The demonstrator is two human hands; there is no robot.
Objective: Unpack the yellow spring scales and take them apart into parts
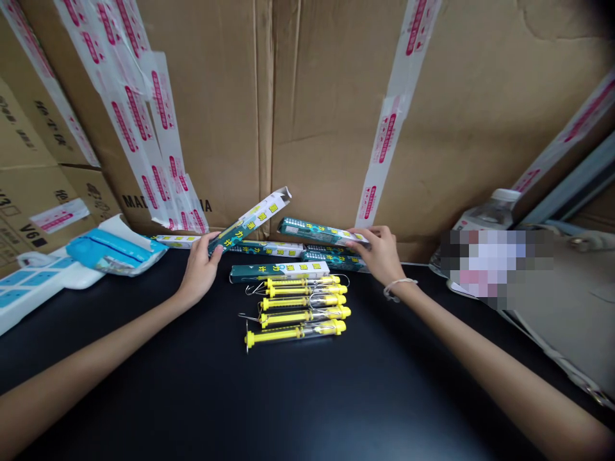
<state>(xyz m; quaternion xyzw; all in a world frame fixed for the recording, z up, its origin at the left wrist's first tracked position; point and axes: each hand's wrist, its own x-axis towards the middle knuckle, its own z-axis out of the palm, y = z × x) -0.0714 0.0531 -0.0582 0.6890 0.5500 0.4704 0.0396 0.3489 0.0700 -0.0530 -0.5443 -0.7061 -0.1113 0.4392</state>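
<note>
My left hand point(200, 267) grips the lower end of a slim green-and-white cardboard box point(254, 219), tilted up to the right with its upper end flap open. Held by its white end in my right hand point(379, 253) is a second such box point(317, 230), nearly level above other boxes. Between the hands, another box point(278, 271) lies flat on the black table point(288, 397). In front of it several yellow spring scales point(302, 302) with clear tubes and metal hooks lie in a row. More slim boxes point(334, 256) lie behind, partly hidden.
Large taped cartons point(327, 128) form a wall behind the table. At left are a white power strip point(43, 282) and a blue plastic packet point(115, 246). On the right stand a clear bottle point(490, 211) and a beige bag point(567, 307).
</note>
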